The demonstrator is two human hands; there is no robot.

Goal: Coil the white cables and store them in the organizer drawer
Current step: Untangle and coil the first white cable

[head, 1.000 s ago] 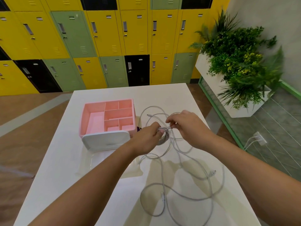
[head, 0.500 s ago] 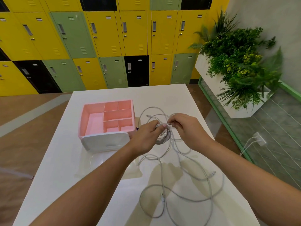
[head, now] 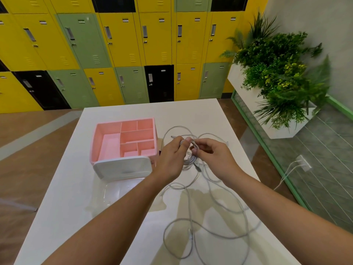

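Observation:
My left hand (head: 171, 159) grips a small coil of white cable (head: 189, 159) just right of the pink organizer (head: 124, 140). My right hand (head: 212, 155) pinches a strand of the same cable beside the coil, fingertips close to the left thumb. Loose white cables (head: 208, 222) trail from the coil in wide loops over the white table (head: 66, 217) toward me. The organizer's clear drawer (head: 114, 190) is pulled out toward me under its white front (head: 122, 167); my left forearm hides part of it.
Yellow, green and black lockers (head: 133, 54) line the far wall. A white planter with green plants (head: 282, 88) stands to the right behind a green-framed glass partition. A wall plug with white leads (head: 302, 162) sits low at right.
Both hands have shifted slightly left and away from me. My right hand has brought the strand closer against the coil in my left hand. The loose loops have shifted a little.

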